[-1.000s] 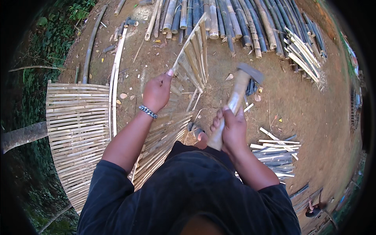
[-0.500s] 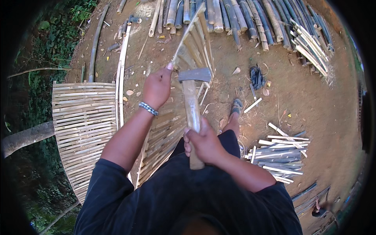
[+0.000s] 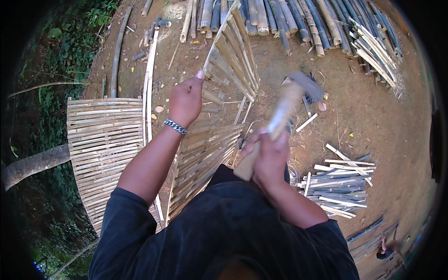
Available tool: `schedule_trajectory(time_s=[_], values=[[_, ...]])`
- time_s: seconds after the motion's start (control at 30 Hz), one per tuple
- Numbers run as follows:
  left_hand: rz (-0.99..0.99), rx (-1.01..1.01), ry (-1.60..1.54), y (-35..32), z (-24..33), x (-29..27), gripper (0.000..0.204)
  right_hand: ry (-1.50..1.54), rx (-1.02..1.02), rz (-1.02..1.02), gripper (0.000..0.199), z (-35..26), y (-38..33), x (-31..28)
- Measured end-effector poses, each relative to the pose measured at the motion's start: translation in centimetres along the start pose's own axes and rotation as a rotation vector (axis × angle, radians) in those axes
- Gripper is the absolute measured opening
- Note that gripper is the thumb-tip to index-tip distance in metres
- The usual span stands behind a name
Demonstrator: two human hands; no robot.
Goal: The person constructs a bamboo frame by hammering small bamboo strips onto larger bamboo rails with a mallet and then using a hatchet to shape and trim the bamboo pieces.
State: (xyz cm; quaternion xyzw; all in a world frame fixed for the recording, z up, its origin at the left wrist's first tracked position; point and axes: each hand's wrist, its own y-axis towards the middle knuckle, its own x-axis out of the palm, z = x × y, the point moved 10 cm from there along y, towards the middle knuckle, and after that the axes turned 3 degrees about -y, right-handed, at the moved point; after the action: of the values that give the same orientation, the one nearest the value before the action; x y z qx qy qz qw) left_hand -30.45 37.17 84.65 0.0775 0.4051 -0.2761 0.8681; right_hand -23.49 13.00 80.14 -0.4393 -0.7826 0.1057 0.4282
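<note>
My left hand [image 3: 185, 101] is closed, its thumb uppermost, on the edge of an upright panel of split bamboo slats [image 3: 200, 157]. The panel runs away from me between my arms, and its far part shows beyond my fist. In my right hand [image 3: 272, 161] is a hatchet [image 3: 283, 108], fingers wrapped round its pale wooden handle. Its dark metal head is smeared by motion and hangs to the right of the panel, apart from it. The handle's butt end points back toward my body.
Another slatted bamboo panel [image 3: 107, 154] lies at the left, with long pale strips [image 3: 148, 88] beside it. Bamboo poles [image 3: 261, 21] are stacked at the far side. Cut bamboo pieces [image 3: 338, 186] lie heaped on the right. A person [image 3: 384, 249] shows at lower right.
The hatchet has swung right, away from the panel, and its head now tilts to the right. My left hand has stayed at the panel's edge.
</note>
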Motion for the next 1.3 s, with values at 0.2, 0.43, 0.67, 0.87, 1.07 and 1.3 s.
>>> schedule_trajectory(time_s=[0.2, 0.43, 0.67, 0.87, 1.07, 1.3], values=[[0.015, 0.049, -0.036, -0.8, 1.9, 1.3, 0.056, -0.465, 0.015, -0.350, 0.020, 3.5, -2.6, 2.9], [-0.006, 0.047, 0.011, -0.8, 2.3, 1.4, 0.056, 0.033, 0.036, -0.078, 0.023, 2.2, -0.5, 0.8], [0.051, 0.053, 0.026, -0.7, 1.8, 0.3, 0.054, -0.110, 0.060, -0.174, 0.019, 2.7, -1.2, 0.5], [0.058, 0.091, 0.005, -0.5, 2.3, 0.9, 0.055, -0.211, 0.197, -0.449, 0.024, 6.5, -1.7, 2.4], [-0.062, 0.036, 0.031, 0.0, 0.3, 0.8, 0.048, -0.314, 0.231, -0.181, 0.027, 8.2, 2.5, -5.3], [-0.113, 0.192, 0.229, 0.3, 4.3, 2.3, 0.044, -0.283, 0.252, -0.281, 0.027, 11.7, 4.3, -4.5]])
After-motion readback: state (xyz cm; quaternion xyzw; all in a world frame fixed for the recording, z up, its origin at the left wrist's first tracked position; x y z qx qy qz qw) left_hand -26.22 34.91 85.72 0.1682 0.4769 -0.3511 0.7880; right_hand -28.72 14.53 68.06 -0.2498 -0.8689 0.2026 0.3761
